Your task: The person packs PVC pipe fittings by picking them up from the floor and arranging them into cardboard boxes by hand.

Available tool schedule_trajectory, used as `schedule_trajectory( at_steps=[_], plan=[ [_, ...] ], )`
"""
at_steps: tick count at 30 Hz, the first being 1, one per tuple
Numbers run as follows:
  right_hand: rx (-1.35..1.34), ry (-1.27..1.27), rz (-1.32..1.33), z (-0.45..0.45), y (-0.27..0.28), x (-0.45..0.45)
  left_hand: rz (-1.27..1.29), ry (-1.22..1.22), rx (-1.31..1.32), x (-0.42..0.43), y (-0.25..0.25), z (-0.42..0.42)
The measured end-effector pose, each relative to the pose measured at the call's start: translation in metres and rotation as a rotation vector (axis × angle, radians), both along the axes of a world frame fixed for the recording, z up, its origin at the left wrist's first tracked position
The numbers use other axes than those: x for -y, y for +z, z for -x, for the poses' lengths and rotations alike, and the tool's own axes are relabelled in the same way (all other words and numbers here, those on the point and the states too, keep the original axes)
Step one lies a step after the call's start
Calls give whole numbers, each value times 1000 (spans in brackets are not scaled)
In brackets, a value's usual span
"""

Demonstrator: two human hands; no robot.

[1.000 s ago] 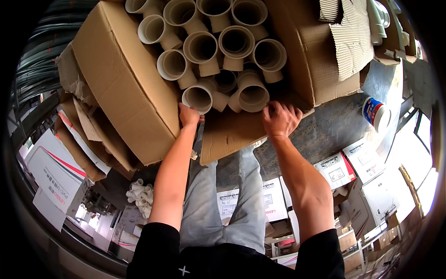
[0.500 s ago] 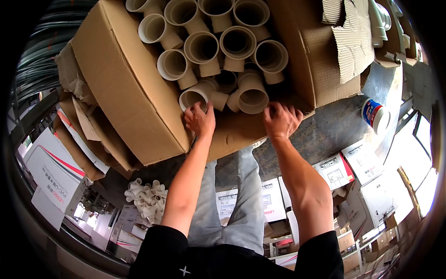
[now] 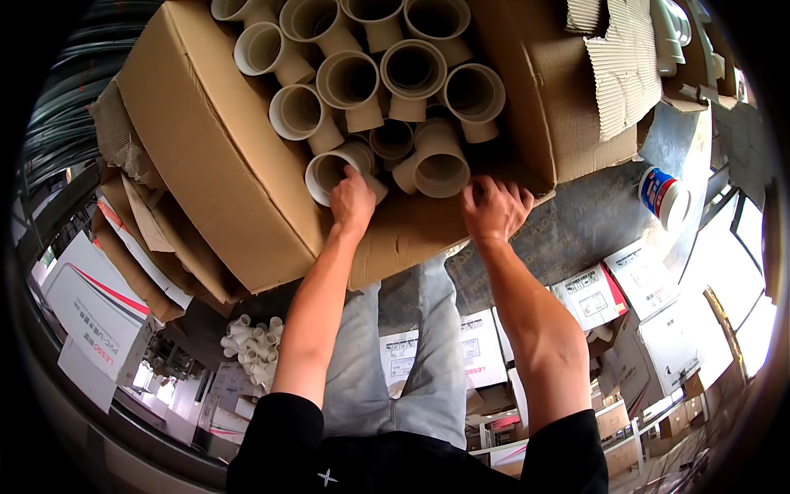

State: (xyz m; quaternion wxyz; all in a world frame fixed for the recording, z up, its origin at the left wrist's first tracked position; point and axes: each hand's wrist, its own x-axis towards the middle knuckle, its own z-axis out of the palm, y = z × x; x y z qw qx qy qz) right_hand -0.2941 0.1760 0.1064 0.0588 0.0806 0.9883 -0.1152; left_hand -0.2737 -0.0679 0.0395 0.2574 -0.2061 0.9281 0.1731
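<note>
An open cardboard box (image 3: 222, 156) lies before me with its opening toward me, stacked with cream plastic pipe tees. My left hand (image 3: 354, 202) is closed on the rim of the lower-left pipe tee (image 3: 322, 179), fingertips at its mouth. Beside it sits another pipe tee (image 3: 442, 174), its round mouth facing me. Right of that tee's rim, over the box's lower flap, is my right hand (image 3: 496, 207). Its fingers are curled, and what they hold, if anything, is hidden. Several more tees rise in rows above.
A blue-and-white tub (image 3: 665, 198) stands on the grey surface at right. Folded cardboard (image 3: 156, 222) leans on the box's left side. Loose white fittings (image 3: 251, 346) are piled lower left, with printed white cartons (image 3: 591, 296) at lower right. Black coiled pipe (image 3: 82, 82) fills the upper left.
The lower-left tee has shifted left and turned more toward me, and my left hand now grips its right rim. The view has moved slightly. My right hand stays near the other tee.
</note>
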Motion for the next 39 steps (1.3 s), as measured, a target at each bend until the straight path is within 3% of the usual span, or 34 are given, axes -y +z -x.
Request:
schedule_trajectory(
  at_steps=[3,22,25,32,34,36,39],
  plan=[
    [-26,-40,3,6,4,5,35,-259,-11,6,4,-15],
    [-33,-16,-7,5,3,3,112,-450,-143,19,-25,-38],
    [-48,-16,-5,5,4,4,137,-477,-59,20,-18,-36],
    [-84,-17,-1,4,1,3,186,-485,-100,17,-3,-26],
    [-83,-19,8,5,2,3,105,-452,-291,4,26,-8],
    [-79,-22,15,4,2,3,83,-413,-260,-10,25,-3],
    [-70,-23,10,4,0,2,-180,-237,-243,-38,20,16]
  ],
)
